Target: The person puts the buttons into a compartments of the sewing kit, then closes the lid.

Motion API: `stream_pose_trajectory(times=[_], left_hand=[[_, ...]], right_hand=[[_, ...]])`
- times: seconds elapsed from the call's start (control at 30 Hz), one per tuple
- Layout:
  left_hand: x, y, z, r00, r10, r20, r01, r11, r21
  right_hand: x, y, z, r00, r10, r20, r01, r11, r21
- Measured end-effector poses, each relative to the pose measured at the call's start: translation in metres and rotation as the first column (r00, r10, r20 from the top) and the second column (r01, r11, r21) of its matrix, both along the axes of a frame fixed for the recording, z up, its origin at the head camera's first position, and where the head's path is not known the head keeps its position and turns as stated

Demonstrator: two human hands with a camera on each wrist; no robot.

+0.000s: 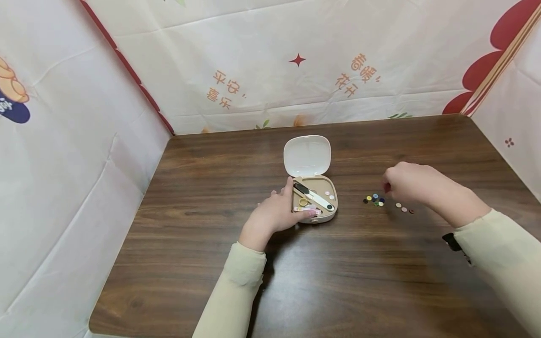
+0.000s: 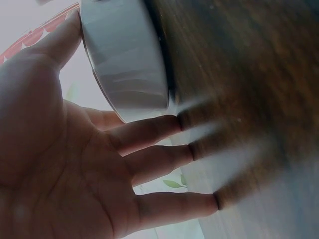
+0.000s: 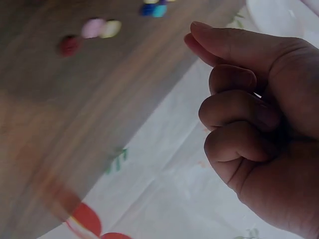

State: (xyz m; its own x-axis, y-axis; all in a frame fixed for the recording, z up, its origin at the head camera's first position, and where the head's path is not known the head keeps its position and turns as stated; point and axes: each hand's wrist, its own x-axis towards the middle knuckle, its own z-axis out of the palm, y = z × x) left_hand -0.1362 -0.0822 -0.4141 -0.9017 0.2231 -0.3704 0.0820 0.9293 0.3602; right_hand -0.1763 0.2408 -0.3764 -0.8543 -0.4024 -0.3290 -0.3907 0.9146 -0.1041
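An open box (image 1: pixel 335 213) with a white lid (image 1: pixel 307 155) tilted up behind it sits mid-table. Inside lie a long black-and-white tool (image 1: pixel 313 196), a yellow ring-shaped piece (image 1: pixel 303 202) and a few pale buttons (image 1: pixel 327 193). My left hand (image 1: pixel 270 213) touches the box's left corner, thumb at the front and index finger along the side; the other fingers spread out straight in the left wrist view. My right hand (image 1: pixel 407 183) hovers over the loose buttons, thumb and index tips together, other fingers curled. Nothing shows between those tips.
Several small coloured buttons (image 1: pixel 375 196) lie in a cluster right of the box. Two pale buttons (image 1: pixel 404 210) and a red button (image 1: pixel 412 211) lie farther right on the brown wooden table (image 1: pixel 190 281). Printed white cloth (image 1: pixel 262 56) surrounds the table's back and sides.
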Motion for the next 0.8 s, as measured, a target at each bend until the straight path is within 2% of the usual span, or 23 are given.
stream_pose_trajectory(times=[0.13,0.3,0.4,0.8], left_hand=[[0.000,-0.001,0.001,1.000,0.000,0.004,0.000,1.000,0.004],[0.001,0.000,0.002,1.000,-0.005,0.002,0.005,1.000,0.004],[0.001,0.000,0.002,1.000,-0.006,0.004,0.006,1.000,0.007],[0.002,0.000,0.000,1.000,0.002,-0.006,-0.002,1.000,0.022]], right_hand=[[0.001,0.015,-0.011,0.999,-0.033,0.020,0.032,0.999,0.012],[0.003,0.026,-0.018,0.992,-0.096,0.082,0.095,0.995,0.016],[0.004,0.026,-0.019,0.986,-0.127,0.112,0.126,0.992,0.020],[0.005,0.022,-0.018,0.961,-0.238,0.138,0.235,0.971,0.040]])
